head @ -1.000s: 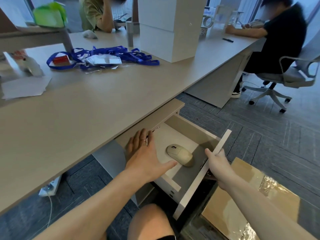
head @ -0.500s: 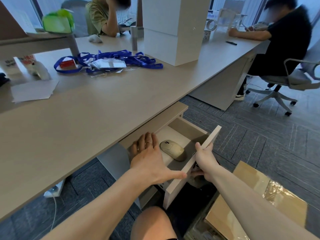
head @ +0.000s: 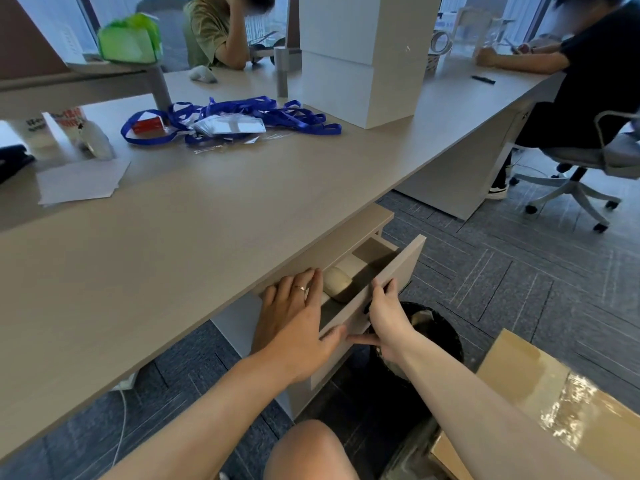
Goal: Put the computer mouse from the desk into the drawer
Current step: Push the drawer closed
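The computer mouse (head: 337,288) already lies inside the drawer (head: 391,282), off the counter (head: 207,237). The drawer stands only partly open under the counter's edge. The right hand (head: 388,317) has its grip curled over the drawer front's top edge; the left hand (head: 298,323) rests flat, grip released, just beside the mouse. Only closing the drawer seems left.

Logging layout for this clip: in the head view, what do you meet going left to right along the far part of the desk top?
Green bag → sheet of paper → red box → blue lanyards → white box → tape roll → black pen.
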